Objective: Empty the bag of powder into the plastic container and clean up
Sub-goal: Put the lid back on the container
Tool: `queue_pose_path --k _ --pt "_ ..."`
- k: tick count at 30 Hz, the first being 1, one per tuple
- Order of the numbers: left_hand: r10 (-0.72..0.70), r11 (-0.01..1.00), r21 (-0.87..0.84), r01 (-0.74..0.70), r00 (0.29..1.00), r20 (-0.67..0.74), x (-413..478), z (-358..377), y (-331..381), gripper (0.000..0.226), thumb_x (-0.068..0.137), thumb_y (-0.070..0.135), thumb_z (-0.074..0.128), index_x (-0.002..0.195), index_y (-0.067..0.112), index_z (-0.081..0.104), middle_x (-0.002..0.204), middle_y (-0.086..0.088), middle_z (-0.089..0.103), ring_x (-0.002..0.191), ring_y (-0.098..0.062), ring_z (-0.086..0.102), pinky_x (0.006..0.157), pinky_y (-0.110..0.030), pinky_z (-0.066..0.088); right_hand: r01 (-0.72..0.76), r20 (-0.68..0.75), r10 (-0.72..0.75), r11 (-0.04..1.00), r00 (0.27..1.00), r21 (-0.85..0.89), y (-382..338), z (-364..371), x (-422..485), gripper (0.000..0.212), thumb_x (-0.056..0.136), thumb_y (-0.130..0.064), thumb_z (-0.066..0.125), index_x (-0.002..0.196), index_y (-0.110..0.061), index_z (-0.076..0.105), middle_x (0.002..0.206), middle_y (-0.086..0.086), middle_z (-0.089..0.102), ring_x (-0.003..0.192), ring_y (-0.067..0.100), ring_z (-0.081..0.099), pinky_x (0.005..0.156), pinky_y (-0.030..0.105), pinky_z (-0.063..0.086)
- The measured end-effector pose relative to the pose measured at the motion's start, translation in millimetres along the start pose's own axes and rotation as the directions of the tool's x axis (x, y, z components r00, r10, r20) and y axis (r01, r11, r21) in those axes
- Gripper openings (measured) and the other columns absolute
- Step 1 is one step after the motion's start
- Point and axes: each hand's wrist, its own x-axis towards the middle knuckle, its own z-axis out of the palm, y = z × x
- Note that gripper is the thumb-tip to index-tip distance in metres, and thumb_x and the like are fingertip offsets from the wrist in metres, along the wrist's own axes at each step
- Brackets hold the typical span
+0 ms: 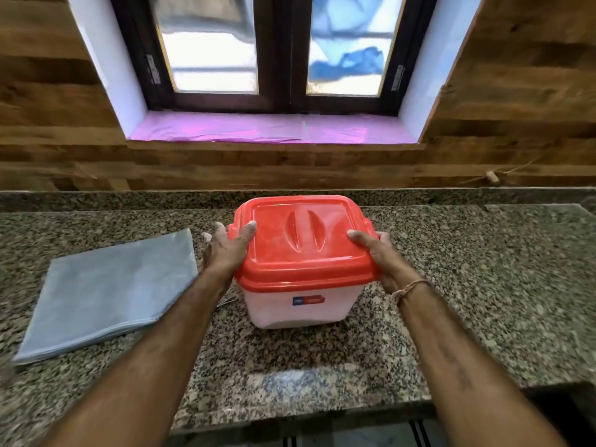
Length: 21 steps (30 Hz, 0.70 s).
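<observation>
With both hands placed on opposite sides of the red lid, the person grips the container at its top edge. Left hand point(230, 250): thumb lying over the lid's left rim, fingers spread down beside the lid's left edge; closed on the lid, not wide. Right hand point(379, 256): thumb on the lid's right rim, fingers wrapped under the overhang on the far side; also clasping the lid. A thread band sits on the right wrist.

Red lid point(304, 238): seated flat on the plastic container point(298, 306), no visible gap along the near edge. Whether it is fully snapped down cannot be told. Container body is translucent white with a small label on the near face; it appears pale inside, consistent with powder, though the fill level is not readable.

Container stands on the granite counter point(306, 366), roughly centre, near the back wall. To its left, apart from it, the bag point(109, 293) lies flat and looks empty and smoothed out.

Judgement: emptying appears done and the lid is on. Remaining, likely: pressing the lid home, putting the container away, disposing of the bag. No spilled powder is discernible on the speckled stone.
</observation>
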Motion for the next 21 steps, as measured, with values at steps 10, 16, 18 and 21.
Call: queue_pose_path --k 10,16,18,21 --pt "-0.07 0.977 -0.207 0.056 0.996 -0.06 -17 -12 -3 0.097 0.07 0.065 0.081 0.134 -0.001 0.054 0.118 -0.017 0.071 0.083 -0.026 0.07 0.058 -0.029 0.055 0.155 -0.368 -0.31 0.906 0.876 -0.394 6 12 -12 0.083 0.057 -0.072 0.08 0.115 -0.015 0.061 0.108 0.009 0.07 0.086 0.026 0.074 0.07 0.046 0.066" --pt "0.113 0.993 0.028 -0.111 0.991 -0.077 -27 -10 -2 0.069 0.093 0.057 0.062 0.136 0.005 0.051 0.118 -0.017 0.068 0.085 -0.022 0.063 0.052 -0.026 0.045 0.217 -0.179 -0.324 0.868 0.929 -0.447 2 7 -18 0.052 0.093 -0.051 0.065 0.128 -0.019 0.045 0.115 0.01 0.064 0.089 0.026 0.073 0.072 0.046 0.065" --pt "0.165 0.978 0.136 -0.158 0.985 -0.043 -31 -9 -1 0.067 0.1 0.055 0.05 0.145 0.006 0.042 0.128 -0.019 0.063 0.091 -0.024 0.062 0.057 -0.026 0.044 0.216 -0.123 -0.383 0.726 0.916 -0.653 0 10 -18 0.051 0.102 -0.05 0.048 0.145 -0.023 0.042 0.112 0.009 0.065 0.089 0.025 0.071 0.077 0.046 0.064" --pt "0.205 0.94 0.281 -0.195 0.979 -0.008 -35 -6 2 0.07 0.106 0.049 0.035 0.16 0.007 0.018 0.151 -0.024 0.047 0.124 -0.036 0.058 0.086 -0.038 0.049 0.142 -0.08 -0.428 0.463 0.9 -0.875 -7 15 -12 0.062 0.107 -0.048 0.031 0.16 -0.018 0.025 0.119 0.018 0.064 0.099 0.031 0.066 0.088 0.047 0.057"
